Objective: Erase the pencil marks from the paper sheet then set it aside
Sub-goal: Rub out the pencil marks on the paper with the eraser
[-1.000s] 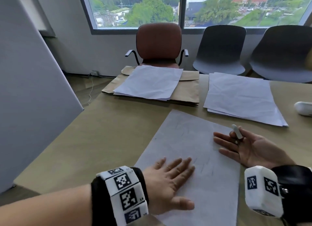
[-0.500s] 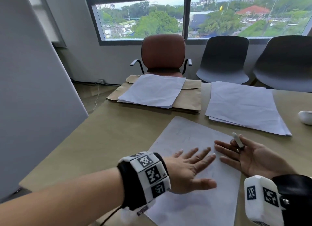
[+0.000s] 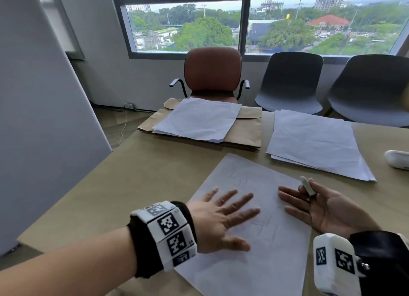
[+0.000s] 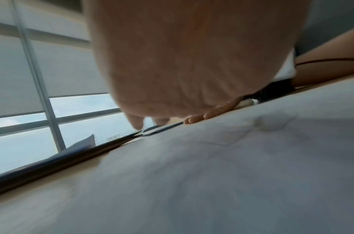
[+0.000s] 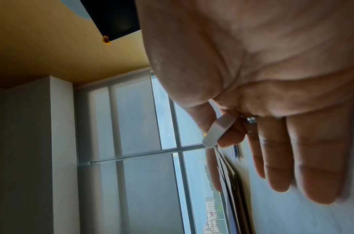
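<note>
A white paper sheet (image 3: 254, 247) with faint pencil lines lies on the tan table (image 3: 141, 180) in front of me. My left hand (image 3: 221, 218) is spread flat, palm down, over the sheet's left part, fingers straight. My right hand (image 3: 318, 207) lies palm up at the sheet's right edge, with three fingers stretched out. Its thumb and forefinger pinch a small white eraser (image 3: 307, 185), seen close in the right wrist view (image 5: 218, 129). In the left wrist view the left hand (image 4: 192, 63) hovers just over the paper sheet (image 4: 232, 174).
A stack of white sheets (image 3: 316, 145) lies at the back right. More white sheets (image 3: 199, 118) rest on brown envelopes (image 3: 245, 132) at the back middle. A white object (image 3: 398, 159) sits at the right edge. Chairs (image 3: 212, 74) stand behind the table.
My left hand lifted off the sheet's near part and moved forward and right over the sheet, fingers spread. The right hand kept still, pinching the eraser.
</note>
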A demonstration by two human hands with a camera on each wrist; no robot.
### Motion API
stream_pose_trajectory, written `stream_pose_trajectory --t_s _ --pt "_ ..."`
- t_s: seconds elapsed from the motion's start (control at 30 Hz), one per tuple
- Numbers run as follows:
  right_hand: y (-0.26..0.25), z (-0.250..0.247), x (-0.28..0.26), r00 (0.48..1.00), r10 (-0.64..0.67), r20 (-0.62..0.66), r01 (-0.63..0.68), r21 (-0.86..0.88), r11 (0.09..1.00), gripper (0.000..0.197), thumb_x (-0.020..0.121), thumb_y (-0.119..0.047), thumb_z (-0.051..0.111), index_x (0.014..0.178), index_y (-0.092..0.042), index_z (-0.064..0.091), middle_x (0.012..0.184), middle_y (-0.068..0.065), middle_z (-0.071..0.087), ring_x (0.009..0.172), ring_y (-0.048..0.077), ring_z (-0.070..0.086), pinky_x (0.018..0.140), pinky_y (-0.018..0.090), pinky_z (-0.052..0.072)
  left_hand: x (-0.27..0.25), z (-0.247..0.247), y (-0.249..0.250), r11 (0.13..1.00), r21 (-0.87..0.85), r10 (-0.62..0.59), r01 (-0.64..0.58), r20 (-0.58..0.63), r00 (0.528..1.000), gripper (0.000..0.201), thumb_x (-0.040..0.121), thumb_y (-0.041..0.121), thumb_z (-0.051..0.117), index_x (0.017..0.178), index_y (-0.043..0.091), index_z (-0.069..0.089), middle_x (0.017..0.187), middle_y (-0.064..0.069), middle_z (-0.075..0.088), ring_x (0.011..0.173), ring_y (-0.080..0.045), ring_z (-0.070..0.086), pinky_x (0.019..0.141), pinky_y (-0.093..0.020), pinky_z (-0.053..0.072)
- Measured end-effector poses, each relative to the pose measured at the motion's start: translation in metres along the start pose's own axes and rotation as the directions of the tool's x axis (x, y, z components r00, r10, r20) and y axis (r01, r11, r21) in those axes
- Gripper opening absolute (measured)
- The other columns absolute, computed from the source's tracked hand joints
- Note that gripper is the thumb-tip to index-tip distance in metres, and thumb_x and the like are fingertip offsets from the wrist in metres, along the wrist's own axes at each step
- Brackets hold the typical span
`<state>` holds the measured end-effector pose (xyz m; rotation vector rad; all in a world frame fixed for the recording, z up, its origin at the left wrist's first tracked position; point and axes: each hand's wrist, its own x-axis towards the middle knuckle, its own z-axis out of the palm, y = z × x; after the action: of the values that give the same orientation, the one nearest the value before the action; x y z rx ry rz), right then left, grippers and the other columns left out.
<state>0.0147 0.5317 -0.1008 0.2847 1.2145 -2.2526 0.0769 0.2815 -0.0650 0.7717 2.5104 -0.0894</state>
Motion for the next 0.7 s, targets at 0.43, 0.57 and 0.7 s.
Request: stream_pose_trajectory --t_s 0.43,0.57,0.7 --pt "0.001 0.004 -0.001 0.999 -0.027 -0.035 0.026 -0.023 0.999 0.058 0.008 -0.027 0.094 0.055 -0.009 0.064 0.093 0.020 0.072 0.083 0.026 0.072 0.055 0.039 0.060 -0.019 -0.028 -0.055 0.925 -0.028 -0.378 0.379 0.018 0.926 0.059 0.101 0.040 0.026 0.152 0.022 0.002 0.158 -0.001 -0.016 0.147 -0.019 -0.008 0.118 -0.042 0.004" --pt "0.000 0.009 -0.002 0.997 -0.043 -0.059 0.040 -0.055 0.998 0.058 0.011 -0.028 0.094 0.054 -0.009 0.061 0.090 0.019 0.073 0.082 0.025 0.072 0.056 0.038 0.060 -0.007 -0.023 -0.048 0.972 -0.175 -0.170 0.160 -0.048 0.984 0.063 0.100 0.025 0.041 0.151 0.026 0.005 0.158 0.006 -0.016 0.146 -0.014 -0.012 0.117 -0.035 0.000" --pt "-0.005 0.026 -0.010 0.978 -0.024 -0.206 -0.004 -0.134 0.991 0.024 0.081 -0.030 0.059 0.069 -0.010 0.053 0.084 0.015 0.072 0.072 0.022 0.072 0.054 0.033 0.059 0.004 -0.030 -0.036 0.986 -0.143 -0.074 0.083 0.065 0.995 0.102 0.082 0.027 0.070 0.150 0.027 -0.006 0.157 0.008 -0.018 0.145 -0.014 -0.015 0.118 -0.038 -0.002"
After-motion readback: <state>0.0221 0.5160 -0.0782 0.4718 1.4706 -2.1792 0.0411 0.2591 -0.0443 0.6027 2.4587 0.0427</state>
